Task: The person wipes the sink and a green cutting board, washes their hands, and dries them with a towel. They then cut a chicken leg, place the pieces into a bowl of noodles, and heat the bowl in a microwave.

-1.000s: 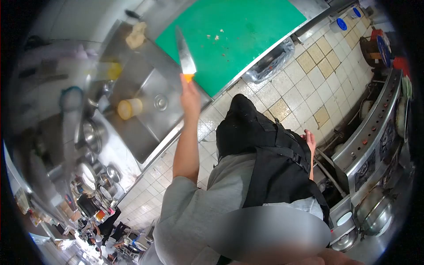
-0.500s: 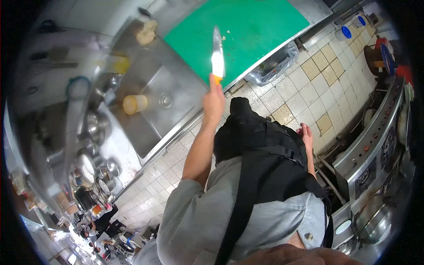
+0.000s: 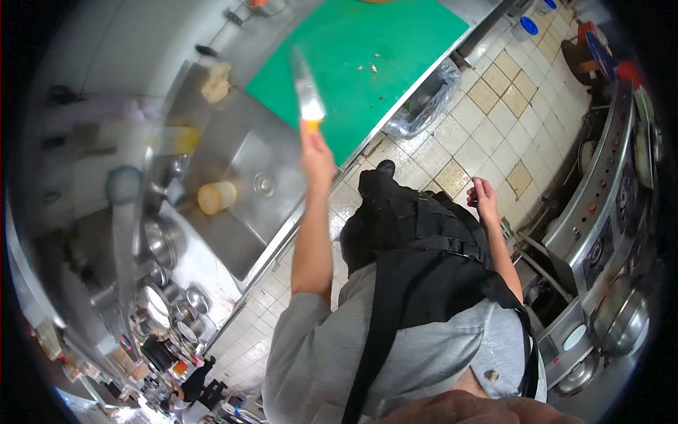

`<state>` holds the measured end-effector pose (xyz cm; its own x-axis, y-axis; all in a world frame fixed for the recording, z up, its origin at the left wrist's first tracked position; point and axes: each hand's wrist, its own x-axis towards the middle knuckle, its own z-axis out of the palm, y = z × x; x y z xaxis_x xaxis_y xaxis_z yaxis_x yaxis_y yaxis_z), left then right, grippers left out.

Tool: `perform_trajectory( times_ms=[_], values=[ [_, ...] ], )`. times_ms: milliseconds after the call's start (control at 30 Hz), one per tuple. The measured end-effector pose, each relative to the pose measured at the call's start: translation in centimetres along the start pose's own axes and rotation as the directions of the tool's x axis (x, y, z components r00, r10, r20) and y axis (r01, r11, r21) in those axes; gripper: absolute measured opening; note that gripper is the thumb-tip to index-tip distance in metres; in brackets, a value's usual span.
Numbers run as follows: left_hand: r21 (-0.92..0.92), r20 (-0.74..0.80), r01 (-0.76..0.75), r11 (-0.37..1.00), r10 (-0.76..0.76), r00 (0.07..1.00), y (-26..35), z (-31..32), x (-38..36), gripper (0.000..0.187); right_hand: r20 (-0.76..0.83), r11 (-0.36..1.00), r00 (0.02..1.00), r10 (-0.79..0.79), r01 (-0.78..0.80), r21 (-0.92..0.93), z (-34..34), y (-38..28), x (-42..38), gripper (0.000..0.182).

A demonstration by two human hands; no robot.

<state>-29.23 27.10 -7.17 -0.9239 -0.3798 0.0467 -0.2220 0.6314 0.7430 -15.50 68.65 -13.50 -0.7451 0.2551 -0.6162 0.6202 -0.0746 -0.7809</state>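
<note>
My left hand (image 3: 318, 159) is wrapped round the orange-yellow handle of a knife (image 3: 306, 88). The knife's broad metal blade, slightly blurred, points forward over the left part of a green cutting board (image 3: 395, 53). Small pale scraps lie on the board. Lower down at my right side, my right hand (image 3: 483, 199) hangs over the tiled floor with loosely curled fingers and nothing visible in it.
Left of me is a steel sink (image 3: 244, 177) with a yellowish container (image 3: 217, 198); a beige cloth (image 3: 216, 83) lies by its corner. Metal bowls (image 3: 161, 240) stand farther left. A lined bin (image 3: 424, 102) is beside the board. The stove (image 3: 600, 205) stands at right.
My left hand and the knife have moved left across the board, and the blade now tilts left. My right hand has risen slightly in view. The view has shifted, showing more at the board's far edge.
</note>
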Motion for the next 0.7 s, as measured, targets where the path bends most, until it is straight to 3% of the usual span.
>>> perform_trajectory(
  times_ms=[33,67,133,267,333,433,567,633,700],
  values=[
    [0.095,0.054,0.093,0.991,-0.098,0.994,0.6,-1.3,1.8,0.053,-0.023,1.0,0.999,0.025,-0.025,-0.001,-0.8,1.4,0.0,0.042],
    [0.096,0.064,0.086,0.992,-0.092,0.994,-0.4,-1.6,3.3,0.053,-0.045,0.999,0.998,0.051,-0.051,-0.002,-1.4,2.4,-0.3,0.043],
    [0.279,0.04,-0.079,0.957,0.071,0.997,-1.3,-1.3,5.7,0.052,-0.095,0.997,0.992,0.08,-0.079,0.013,-2.0,3.3,-1.7,0.041],
    [0.285,0.091,-0.02,0.958,-0.006,0.996,0.0,-0.4,4.8,0.051,-0.189,0.99,0.971,0.143,-0.139,0.036,-2.4,5.4,-4.1,0.038],
    [0.166,0.196,-0.069,0.984,0.035,0.98,0.1,0.4,3.3,0.051,-0.19,0.992,0.973,0.128,-0.125,0.03,-2.5,7.0,-4.1,0.039],
    [0.172,0.227,-0.175,0.969,0.134,0.965,0.6,2.0,2.2,0.05,-0.201,0.986,0.967,0.158,-0.142,0.088,-2.2,8.1,-4.1,0.04],
    [0.135,0.23,-0.139,0.981,0.106,0.968,3.3,3.1,2.1,0.05,-0.185,0.989,0.972,0.147,-0.145,0.023,-0.8,5.9,-4.5,0.042],
    [0.129,0.362,-0.101,0.987,0.048,0.931,4.4,3.8,0.8,0.052,-0.163,0.993,0.979,0.121,-0.117,0.036,-0.6,5.4,-3.8,0.044],
    [0.116,0.344,-0.201,0.973,0.151,0.927,4.1,5.7,-1.0,0.051,-0.123,0.994,0.987,0.101,-0.095,0.058,-0.7,5.8,-3.0,0.043]
  ],
)
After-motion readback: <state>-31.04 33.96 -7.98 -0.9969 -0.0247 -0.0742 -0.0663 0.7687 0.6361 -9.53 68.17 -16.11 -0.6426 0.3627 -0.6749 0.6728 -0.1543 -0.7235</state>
